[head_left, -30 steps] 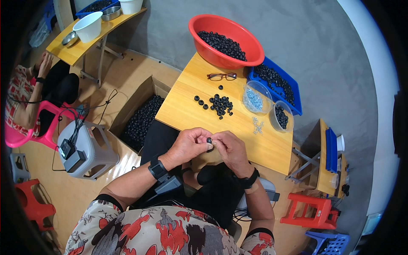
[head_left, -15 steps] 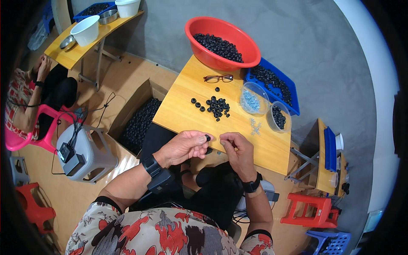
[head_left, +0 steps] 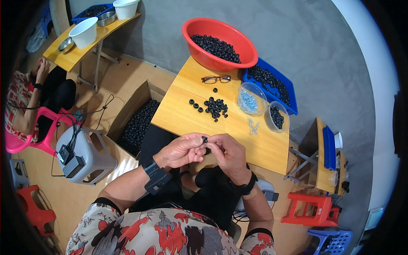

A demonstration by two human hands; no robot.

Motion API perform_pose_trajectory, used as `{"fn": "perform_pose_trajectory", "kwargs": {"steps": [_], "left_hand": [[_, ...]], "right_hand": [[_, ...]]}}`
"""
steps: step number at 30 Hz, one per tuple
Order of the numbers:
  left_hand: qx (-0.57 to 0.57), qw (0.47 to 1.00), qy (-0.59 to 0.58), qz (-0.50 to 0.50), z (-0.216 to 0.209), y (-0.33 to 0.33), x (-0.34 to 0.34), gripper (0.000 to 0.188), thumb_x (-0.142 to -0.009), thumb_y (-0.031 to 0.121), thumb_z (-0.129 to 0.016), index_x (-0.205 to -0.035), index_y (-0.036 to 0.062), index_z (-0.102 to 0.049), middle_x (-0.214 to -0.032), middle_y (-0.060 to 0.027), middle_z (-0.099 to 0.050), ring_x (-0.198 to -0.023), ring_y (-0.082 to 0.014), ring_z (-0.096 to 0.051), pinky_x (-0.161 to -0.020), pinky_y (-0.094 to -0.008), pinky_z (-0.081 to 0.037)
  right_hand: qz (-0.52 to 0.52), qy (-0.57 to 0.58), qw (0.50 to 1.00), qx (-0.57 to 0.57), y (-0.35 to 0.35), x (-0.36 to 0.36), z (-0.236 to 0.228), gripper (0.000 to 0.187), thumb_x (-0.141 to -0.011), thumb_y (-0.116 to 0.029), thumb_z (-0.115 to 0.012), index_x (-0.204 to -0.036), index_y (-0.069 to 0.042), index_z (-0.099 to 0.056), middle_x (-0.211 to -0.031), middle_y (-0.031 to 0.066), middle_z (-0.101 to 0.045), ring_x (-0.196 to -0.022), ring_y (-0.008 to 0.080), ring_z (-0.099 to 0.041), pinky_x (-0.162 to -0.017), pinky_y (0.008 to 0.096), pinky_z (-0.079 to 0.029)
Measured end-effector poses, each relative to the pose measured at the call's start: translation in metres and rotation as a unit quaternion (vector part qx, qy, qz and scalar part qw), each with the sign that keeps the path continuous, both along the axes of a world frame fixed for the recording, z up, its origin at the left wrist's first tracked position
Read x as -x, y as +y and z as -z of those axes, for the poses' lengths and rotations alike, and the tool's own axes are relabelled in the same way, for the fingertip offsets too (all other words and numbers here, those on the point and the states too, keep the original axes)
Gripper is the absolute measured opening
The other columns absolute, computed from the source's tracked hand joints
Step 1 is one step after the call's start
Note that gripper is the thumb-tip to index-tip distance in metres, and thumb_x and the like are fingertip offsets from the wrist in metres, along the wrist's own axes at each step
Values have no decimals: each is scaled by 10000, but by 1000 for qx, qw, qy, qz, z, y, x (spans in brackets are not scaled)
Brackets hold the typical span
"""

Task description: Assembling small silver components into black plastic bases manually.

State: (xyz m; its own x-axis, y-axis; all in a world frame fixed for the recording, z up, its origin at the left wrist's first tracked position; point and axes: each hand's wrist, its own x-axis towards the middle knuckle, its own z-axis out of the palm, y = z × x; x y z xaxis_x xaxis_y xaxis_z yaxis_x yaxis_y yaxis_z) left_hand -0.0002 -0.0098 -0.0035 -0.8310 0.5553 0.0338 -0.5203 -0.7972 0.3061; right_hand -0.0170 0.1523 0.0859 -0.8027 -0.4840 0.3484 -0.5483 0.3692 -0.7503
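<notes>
My left hand pinches a small black round part between thumb and fingertips, just off the table's near edge. My right hand is closed, its fingertips right at that part; whatever sits in its pinch is too small and covered to make out. Beyond the hands, a loose pile of black round parts lies on the yellow table. Small silvery pieces are scattered to the right, beside a clear tub of bluish-silver pieces and a clear tub with black parts.
A red basin and a blue tray, both holding black parts, stand at the back; glasses lie before them. On the left are a cardboard box, a grey stool with cables, and a seated person. A red stool stands right.
My right hand has moved left, bringing its pinched fingertips up to the black part. My left hand has stayed nearly in place, still gripping it.
</notes>
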Motion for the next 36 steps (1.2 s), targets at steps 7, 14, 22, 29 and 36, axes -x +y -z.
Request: {"fn": "perform_pose_trajectory", "kwargs": {"steps": [7, 14, 22, 29, 36], "left_hand": [[-3, 1000, -6, -3, 3, 3, -2, 272, -910, 193, -570, -1120, 23, -545, -876, 5, -564, -734, -67, -523, -685, -249, -510], [-86, 996, -21, 13, 2, 9, -6, 235, -925, 208, -546, -1091, 42, -545, -886, -5, -569, -732, -63, -525, -655, -240, -496], [-88, 994, -63, 25, 2, 8, -4, 271, -920, 241, -556, -1082, 24, -556, -859, -11, -574, -716, -65, -514, -639, -253, -474], [125, 991, -42, -27, -4, 1, 0, 329, -913, 208, -564, -1156, -12, -543, -880, -34, -617, -730, -70, -582, -678, -232, -547], [155, 987, -38, -19, -11, 4, -1, 253, -895, 86, -571, -1119, -28, -546, -863, -53, -605, -695, -85, -593, -647, -208, -556]], "right_hand": [[4, 70, 997, -27, -4, 2, 2, 123, -755, 8, -657, -864, -23, -610, -783, 103, -617, -705, 247, -617, -610, 307, -493], [-4, 130, 990, -62, -4, 4, 3, 176, -723, -15, -689, -882, -33, -617, -792, 88, -575, -718, 238, -601, -603, 304, -490], [18, 90, 993, -74, -3, 7, 7, 208, -724, -51, -699, -918, -34, -626, -792, 73, -573, -719, 207, -601, -620, 286, -496], [44, 42, 994, -90, 8, 9, 10, 170, -725, -53, -691, -885, -36, -634, -742, 80, -573, -701, 205, -605, -601, 295, -488], [14, 132, 985, -112, 22, 8, 19, 200, -710, -107, -731, -887, -62, -649, -739, 69, -584, -650, 217, -597, -557, 296, -478]]}}
